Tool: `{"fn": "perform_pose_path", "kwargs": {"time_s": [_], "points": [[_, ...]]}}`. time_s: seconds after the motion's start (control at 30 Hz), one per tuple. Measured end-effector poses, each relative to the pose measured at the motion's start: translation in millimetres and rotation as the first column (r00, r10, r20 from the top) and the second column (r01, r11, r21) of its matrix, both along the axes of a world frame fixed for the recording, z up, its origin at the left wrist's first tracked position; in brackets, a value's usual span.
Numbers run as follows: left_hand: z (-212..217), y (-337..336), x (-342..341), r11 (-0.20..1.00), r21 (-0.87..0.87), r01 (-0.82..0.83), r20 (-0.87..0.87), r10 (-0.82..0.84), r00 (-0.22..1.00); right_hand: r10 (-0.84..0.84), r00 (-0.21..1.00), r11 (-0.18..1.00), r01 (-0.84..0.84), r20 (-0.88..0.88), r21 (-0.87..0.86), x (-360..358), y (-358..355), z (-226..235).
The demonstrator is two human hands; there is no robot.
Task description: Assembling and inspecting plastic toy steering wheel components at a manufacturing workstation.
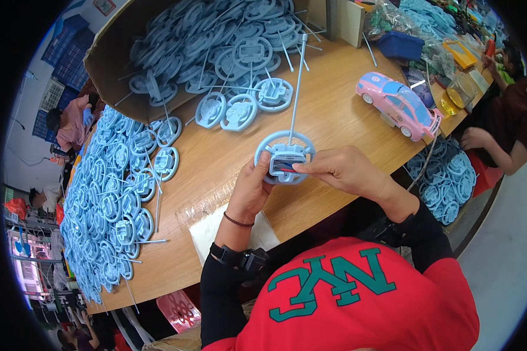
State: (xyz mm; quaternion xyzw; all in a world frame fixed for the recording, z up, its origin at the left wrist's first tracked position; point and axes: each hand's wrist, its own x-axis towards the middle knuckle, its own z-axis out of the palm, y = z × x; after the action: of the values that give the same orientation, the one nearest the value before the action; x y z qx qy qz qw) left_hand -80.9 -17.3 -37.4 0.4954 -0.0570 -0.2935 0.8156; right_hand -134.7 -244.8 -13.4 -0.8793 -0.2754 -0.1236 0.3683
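Note:
My left hand (253, 184) grips a light blue toy steering-wheel remote control (266, 146) by its left side, thumb on the face. A long thin antenna stands up from its top. Its middle has a rectangular opening that looks dark inside. My right hand (345, 171) has its fingers pinched together at the right edge of that opening. Something small, dark with a bit of red, shows by the fingertips; its kind is too small to tell. Several like remote controls (239, 112) lie on the table just beyond.
A large cardboard box (112, 88) full of such remote controls lies at the back left. A big pile (108, 199) covers the left table edge. A pink toy car (401, 105) and a blue bin (400, 45) stand on the right. A co-worker's hand (477, 138) is beyond another pile (448, 187).

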Motion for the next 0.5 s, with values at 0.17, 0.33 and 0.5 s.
{"fn": "perform_pose_path", "kwargs": {"time_s": [0.17,0.33,0.5], "points": [[2.4,-2.7,0.1,0.999,0.006,-0.046,0.033,0.046,0.998,-0.039,0.999,0.999,0.039,0.013,-0.007,-0.7,5.0,-3.3],[-5.4,-4.2,0.6,0.994,-0.008,-0.105,-0.004,0.105,0.995,-0.068,0.998,0.996,0.068,-0.002,-0.052,-1.0,7.5,-0.7],[-5.9,-6.3,2.8,0.991,-0.013,-0.136,0.010,0.136,0.991,-0.069,0.998,0.997,0.068,-0.007,-0.040,2.2,9.3,-2.3]]}}
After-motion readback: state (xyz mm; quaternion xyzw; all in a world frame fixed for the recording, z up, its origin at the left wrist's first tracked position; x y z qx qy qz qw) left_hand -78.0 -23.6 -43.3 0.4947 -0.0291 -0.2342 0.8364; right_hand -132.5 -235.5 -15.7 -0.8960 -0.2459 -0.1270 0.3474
